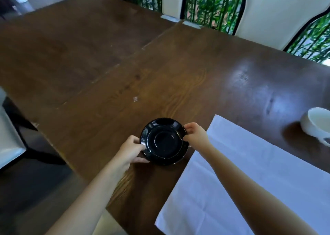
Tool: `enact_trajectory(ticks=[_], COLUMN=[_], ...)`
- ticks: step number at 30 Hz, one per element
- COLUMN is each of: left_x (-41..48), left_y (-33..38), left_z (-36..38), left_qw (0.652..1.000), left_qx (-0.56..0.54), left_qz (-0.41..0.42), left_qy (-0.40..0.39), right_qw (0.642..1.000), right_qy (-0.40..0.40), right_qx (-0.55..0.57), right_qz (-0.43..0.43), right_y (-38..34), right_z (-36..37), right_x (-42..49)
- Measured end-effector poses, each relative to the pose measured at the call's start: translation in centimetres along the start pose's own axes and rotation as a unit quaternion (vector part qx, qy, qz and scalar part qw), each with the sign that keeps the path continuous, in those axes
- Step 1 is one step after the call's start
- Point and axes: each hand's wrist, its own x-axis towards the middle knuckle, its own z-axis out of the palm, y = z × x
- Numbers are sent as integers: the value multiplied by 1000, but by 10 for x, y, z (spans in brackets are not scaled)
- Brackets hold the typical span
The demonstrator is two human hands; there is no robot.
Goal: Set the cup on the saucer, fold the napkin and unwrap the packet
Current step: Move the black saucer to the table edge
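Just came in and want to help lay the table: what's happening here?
A person grips a glossy black round saucer by its rim, left hand on one side, right hand on the other, at the dark wooden table. A white napkin lies unfolded beside it. The white ceramic cup sits apart at the right edge, not yet on the saucer.

A glossy black round saucer (164, 141) sits face up, level, gripped at opposite rims by the left hand (131, 149) and right hand (194, 133). Just right of it lies a white napkin (250, 172), spread flat and creased. A white cup (317, 125) stands well apart, at the far right edge.
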Motion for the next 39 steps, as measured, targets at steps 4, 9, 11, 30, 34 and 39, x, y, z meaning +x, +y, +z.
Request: enact_trajectory(ticks=[4, 9, 11, 30, 34, 39], left_x=[-13, -28, -33, -18, -6, 15], left_y=[-25, -62, -75, -34, 17, 74], left_z=[-25, -54, -62, -82, -47, 41], left_qw=[1000, 999, 999, 918, 898, 881], left_qx=[15, 19, 15, 366, 374, 409], left_qz=[-19, -35, -40, 110, 219, 232], left_qy=[-2, -20, -18, 107, 80, -57], right_qw=[999, 997, 995, 986, 983, 972], right_qy=[-29, -51, -61, -96, -102, -195], right_qx=[-25, -59, -75, -125, -146, -119], right_qz=[-1, -31, -38, -47, -31, 55], right_y=[4, 12, 15, 18, 13, 10], right_z=[29, 56, 64, 58, 17, -69], right_x=[-15, -37, -44, -52, -45, -36])
